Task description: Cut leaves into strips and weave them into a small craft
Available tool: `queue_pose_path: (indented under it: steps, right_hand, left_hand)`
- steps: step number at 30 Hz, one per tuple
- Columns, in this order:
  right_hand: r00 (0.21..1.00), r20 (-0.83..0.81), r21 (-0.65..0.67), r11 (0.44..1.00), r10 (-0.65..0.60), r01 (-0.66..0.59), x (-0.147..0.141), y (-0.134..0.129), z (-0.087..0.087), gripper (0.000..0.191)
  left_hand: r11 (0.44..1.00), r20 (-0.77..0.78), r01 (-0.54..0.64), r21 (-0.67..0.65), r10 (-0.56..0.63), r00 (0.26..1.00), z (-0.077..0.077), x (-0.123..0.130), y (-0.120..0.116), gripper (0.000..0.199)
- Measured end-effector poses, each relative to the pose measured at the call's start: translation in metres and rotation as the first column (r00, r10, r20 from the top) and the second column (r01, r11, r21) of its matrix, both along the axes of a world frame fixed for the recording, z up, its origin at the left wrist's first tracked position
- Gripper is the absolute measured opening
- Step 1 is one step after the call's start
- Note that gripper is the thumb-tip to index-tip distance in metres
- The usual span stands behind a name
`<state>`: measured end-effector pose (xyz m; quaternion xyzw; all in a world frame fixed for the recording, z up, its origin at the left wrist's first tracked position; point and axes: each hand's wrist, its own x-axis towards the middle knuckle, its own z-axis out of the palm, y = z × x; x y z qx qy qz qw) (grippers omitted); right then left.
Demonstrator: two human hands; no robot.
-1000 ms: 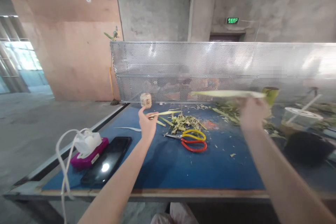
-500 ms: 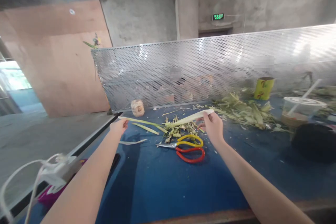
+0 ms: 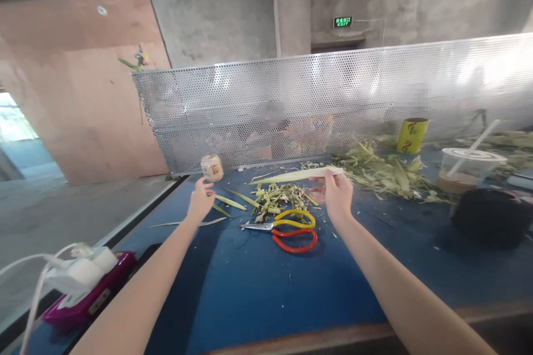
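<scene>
My right hand (image 3: 338, 194) pinches the broad white end of a corn husk leaf (image 3: 291, 176); its narrow green tip points left above the table. My left hand (image 3: 201, 199) is raised with its fingers apart, nothing visible between them. Near its fingertips, green husk strips (image 3: 231, 202) lie on the blue table. Between my hands is a heap of cut husk scraps (image 3: 278, 199). Scissors (image 3: 266, 227) with one yellow and one red handle lie in front of the heap, blades pointing left.
A roll of pale cord (image 3: 212, 168) stands by the perforated metal screen (image 3: 245, 116). Loose husks (image 3: 387, 172) lie back right, near a yellow cylinder (image 3: 412, 136). At right are a straw cup (image 3: 466, 169) and a dark object (image 3: 491, 216). A purple power strip (image 3: 89, 302) sits front left.
My left hand has let go of a thin green strip, which now lies on the table, and its fingers have spread. My right hand still holds the husk leaf, now more level.
</scene>
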<state>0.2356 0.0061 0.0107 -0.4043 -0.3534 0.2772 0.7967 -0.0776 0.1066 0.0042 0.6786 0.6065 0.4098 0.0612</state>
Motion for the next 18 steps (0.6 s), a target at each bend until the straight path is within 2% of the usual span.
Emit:
queue_pose_path:
  steps: [1, 3, 5, 7, 10, 13, 15, 16, 17, 18]
  right_hand:
    - [0.999, -0.044, 0.039, 0.999, -0.024, 0.026, 0.002, 0.001, 0.0, 0.017]
    - [0.992, -0.115, 0.106, 0.992, -0.053, 0.066, 0.007, 0.003, 0.0, 0.016]
    - [0.988, -0.142, 0.13, 0.989, -0.054, 0.073, 0.009, 0.004, -0.001, 0.015]
    - [0.992, -0.119, 0.097, 0.994, -0.044, 0.056, 0.01, 0.004, -0.002, 0.015]
    - [0.997, -0.067, 0.007, 0.999, -0.037, 0.038, 0.01, 0.003, -0.004, 0.015]
    - [0.994, -0.094, 0.002, 0.998, -0.06, 0.061, 0.011, 0.003, -0.005, 0.013]
    - [0.99, -0.125, 0.032, 0.996, -0.073, 0.078, 0.012, 0.004, -0.004, 0.012]
    - [0.988, -0.132, 0.047, 0.995, -0.077, 0.084, 0.011, 0.004, -0.004, 0.012]
    - [0.987, -0.136, 0.064, 0.994, -0.08, 0.09, 0.011, 0.004, -0.003, 0.012]
    - [0.987, -0.14, 0.08, 0.992, -0.084, 0.096, 0.01, 0.004, -0.003, 0.013]
  left_hand:
    - [0.993, -0.092, 0.113, -0.026, -0.115, 0.989, 0.0, 0.007, -0.004, 0.058]
    - [0.945, -0.251, 0.309, -0.103, -0.325, 0.912, 0.0, 0.023, -0.01, 0.064]
    - [0.894, -0.364, 0.415, -0.167, -0.448, 0.817, 0.0, 0.04, -0.014, 0.067]
    - [0.866, -0.439, 0.458, -0.2, -0.497, 0.748, 0.0, 0.054, -0.015, 0.069]
    - [0.866, -0.505, 0.466, -0.183, -0.49, 0.711, 0.005, 0.064, -0.015, 0.065]
    - [0.884, -0.504, 0.46, -0.088, -0.438, 0.744, 0.019, 0.059, -0.016, 0.057]
    - [0.916, -0.439, 0.397, 0.065, -0.331, 0.836, 0.032, 0.05, -0.016, 0.052]
    - [0.925, -0.283, 0.301, 0.234, -0.231, 0.931, 0.038, 0.044, -0.015, 0.051]
    - [0.911, -0.118, 0.216, 0.351, -0.186, 0.975, 0.045, 0.039, -0.014, 0.055]
    - [0.892, 0.042, 0.142, 0.43, -0.176, 0.983, 0.05, 0.034, -0.011, 0.058]
